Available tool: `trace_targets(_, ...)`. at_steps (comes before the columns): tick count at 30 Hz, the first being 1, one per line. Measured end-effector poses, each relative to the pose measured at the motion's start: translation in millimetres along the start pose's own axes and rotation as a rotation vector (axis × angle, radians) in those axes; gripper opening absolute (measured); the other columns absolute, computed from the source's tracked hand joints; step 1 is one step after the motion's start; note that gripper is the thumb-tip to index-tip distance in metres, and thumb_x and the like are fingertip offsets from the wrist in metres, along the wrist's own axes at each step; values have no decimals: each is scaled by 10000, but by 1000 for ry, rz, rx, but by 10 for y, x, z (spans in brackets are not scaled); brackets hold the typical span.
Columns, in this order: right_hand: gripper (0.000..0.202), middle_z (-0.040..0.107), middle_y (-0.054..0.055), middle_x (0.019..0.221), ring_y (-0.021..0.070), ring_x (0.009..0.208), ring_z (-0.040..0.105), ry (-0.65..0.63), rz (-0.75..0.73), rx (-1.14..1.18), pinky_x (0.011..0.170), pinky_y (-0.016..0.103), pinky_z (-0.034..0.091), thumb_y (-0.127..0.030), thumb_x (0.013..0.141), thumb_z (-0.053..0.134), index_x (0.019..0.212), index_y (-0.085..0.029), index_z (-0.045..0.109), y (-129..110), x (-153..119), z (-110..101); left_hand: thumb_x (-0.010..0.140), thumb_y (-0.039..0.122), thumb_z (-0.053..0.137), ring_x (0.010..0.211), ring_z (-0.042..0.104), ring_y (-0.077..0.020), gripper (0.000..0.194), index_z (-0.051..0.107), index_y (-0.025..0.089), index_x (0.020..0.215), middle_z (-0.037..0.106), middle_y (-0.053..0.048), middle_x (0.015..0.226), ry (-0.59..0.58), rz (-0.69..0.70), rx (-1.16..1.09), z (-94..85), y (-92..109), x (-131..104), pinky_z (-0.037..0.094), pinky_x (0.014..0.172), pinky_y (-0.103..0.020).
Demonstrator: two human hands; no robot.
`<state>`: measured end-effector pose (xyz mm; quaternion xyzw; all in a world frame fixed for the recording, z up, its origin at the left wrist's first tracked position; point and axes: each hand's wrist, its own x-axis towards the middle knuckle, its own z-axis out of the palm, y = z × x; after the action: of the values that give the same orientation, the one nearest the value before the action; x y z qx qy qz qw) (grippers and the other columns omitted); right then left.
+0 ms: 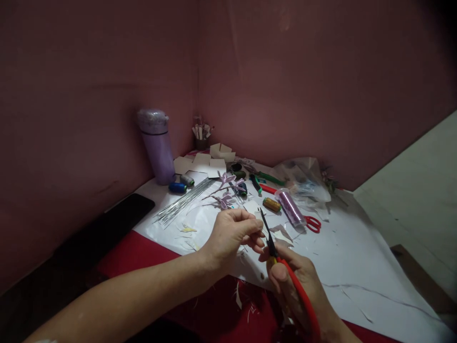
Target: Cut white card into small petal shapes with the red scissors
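In my right hand (302, 274) is a pair of scissors (272, 245) with dark slim blades and red handles, the blades pointing up and away from me. My left hand (237, 231) pinches thumb against forefinger just left of the blades. Whatever is between those fingertips is too small to make out. Beyond my left hand lies a purple wire-and-thread flower sprig (225, 190) on the white sheet. Paper scraps (282, 236) lie behind the scissors.
A bundle of silver wires (185, 202), thread spools (272, 205), a purple roll (291, 207), red-handled scissors (313, 224) and green-handled pliers (269, 178) lie on the white sheet (357, 267). A purple tumbler (157, 147) stands at left, near a dark phone-like slab (134, 209).
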<state>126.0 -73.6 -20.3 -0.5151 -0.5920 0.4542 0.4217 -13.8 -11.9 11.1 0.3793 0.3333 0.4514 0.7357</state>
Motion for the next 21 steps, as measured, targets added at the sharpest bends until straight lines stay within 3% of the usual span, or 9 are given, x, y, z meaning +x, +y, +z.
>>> trace_targets(13, 386, 264, -74, 529, 64, 450, 168, 72, 37, 36, 382, 201, 135, -541, 768, 588, 661, -180, 502, 87, -45, 50, 658, 157, 655, 441, 540, -93, 129, 549, 105, 605, 579, -27, 554, -4, -5, 11, 6, -4, -2, 441, 445, -209)
trace_targets(17, 367, 290, -81, 502, 54, 408, 226, 158, 95, 157, 363, 180, 187, -529, 745, 624, 691, -180, 525, 77, -13, 81, 659, 172, 671, 443, 542, -93, 140, 558, 104, 611, 581, -24, 550, -39, -2, -30, 1, 1, 5, 438, 449, -207)
trace_targets(21, 468, 375, -92, 413, 78, 314, 356, 283, 223, 398, 327, 200, 320, -633, 650, 646, 767, -199, 515, -17, 68, 52, 660, 177, 682, 441, 538, -87, 145, 558, 109, 626, 583, -18, 543, -105, -27, -102, -15, 12, 12, 427, 444, -196)
